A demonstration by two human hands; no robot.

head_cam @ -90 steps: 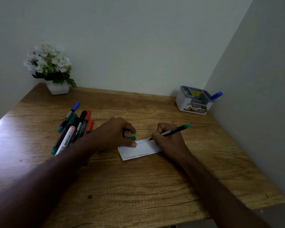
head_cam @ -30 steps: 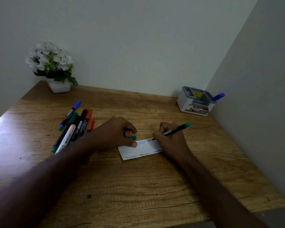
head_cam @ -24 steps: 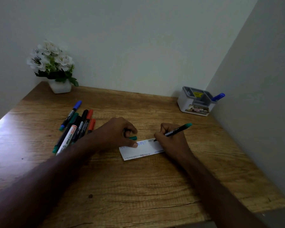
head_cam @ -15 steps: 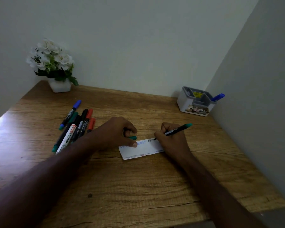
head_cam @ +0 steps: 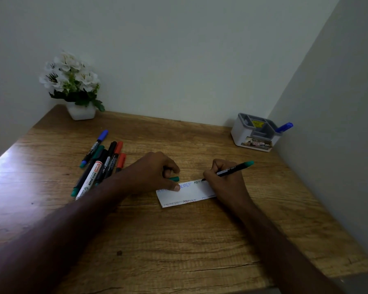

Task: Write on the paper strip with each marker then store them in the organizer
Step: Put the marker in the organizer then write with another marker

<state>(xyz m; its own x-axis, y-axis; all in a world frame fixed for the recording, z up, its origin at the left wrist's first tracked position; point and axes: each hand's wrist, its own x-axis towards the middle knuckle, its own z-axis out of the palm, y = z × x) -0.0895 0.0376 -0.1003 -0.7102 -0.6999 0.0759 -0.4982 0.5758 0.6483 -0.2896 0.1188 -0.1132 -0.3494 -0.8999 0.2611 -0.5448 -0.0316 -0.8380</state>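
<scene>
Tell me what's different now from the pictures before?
Almost nothing. The right hand still holds the green marker with its tip on the paper strip, and the green writing has grown a little. The left hand still presses the strip and holds the green cap. The other markers and organizer stayed put.

White marker (head_cam: pixel 91 178) in pile at left: barrel reads "WHITE BOARD", red brand patch above too small to read. Paper strip (head_cam: pixel 186 194): handwritten letter groups in blue, green, dark ink; one near front edge looks like "ABCDEF", rest unclear. Organizer (head_cam: pixel 255 132): yellow sticker inside, picture label on front, both illegible.
</scene>
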